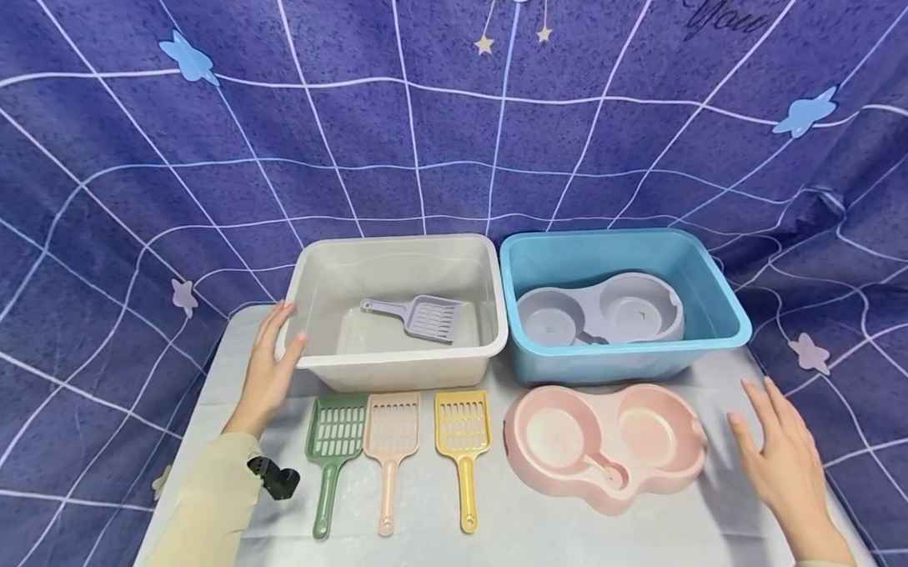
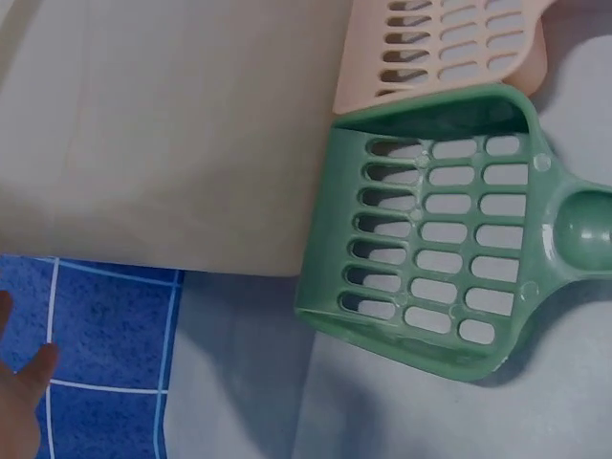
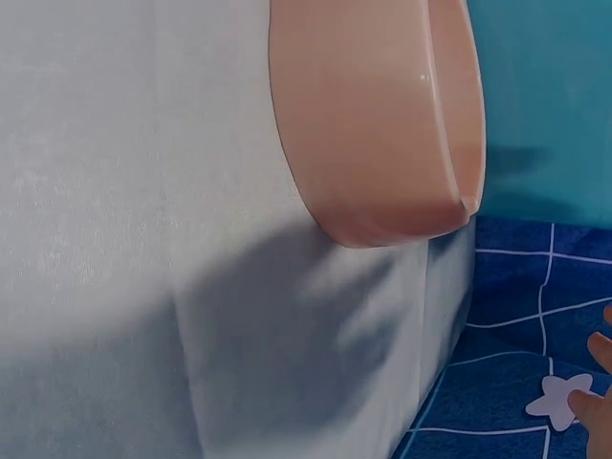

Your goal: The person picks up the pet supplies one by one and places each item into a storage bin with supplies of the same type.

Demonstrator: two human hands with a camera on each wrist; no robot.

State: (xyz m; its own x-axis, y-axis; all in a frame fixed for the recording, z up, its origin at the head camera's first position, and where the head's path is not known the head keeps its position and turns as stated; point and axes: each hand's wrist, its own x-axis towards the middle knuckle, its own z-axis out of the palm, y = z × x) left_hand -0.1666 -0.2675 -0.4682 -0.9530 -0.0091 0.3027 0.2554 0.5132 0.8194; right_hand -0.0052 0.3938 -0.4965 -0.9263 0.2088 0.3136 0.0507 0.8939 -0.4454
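Observation:
My left hand (image 1: pixel 272 367) is beside the left end of a light grey litter box (image 1: pixel 404 370), its fingers spread and fingertips right at the rim. Inside that box lies a grey-purple litter scoop (image 1: pixel 425 316). In the left wrist view, a green litter scoop (image 2: pixel 440 229) shows large below the box wall, with only the tips of the left hand (image 2: pixel 21 397) at the edge. My right hand (image 1: pixel 786 455) hovers with loosely spread fingers to the right of a pink double pet bowl (image 1: pixel 611 478), apart from it. The right wrist view shows the bowl's outer side (image 3: pixel 363 134).
A blue litter box (image 1: pixel 622 363) stands right of the grey one, holding a grey double pet bowl (image 1: pixel 590 300). A pink scoop (image 1: pixel 389 469) and a yellow scoop (image 1: pixel 466 475) lie in front on the white-covered table (image 1: pixel 404 560). Blue patterned cloth (image 1: pixel 449 133) hangs behind.

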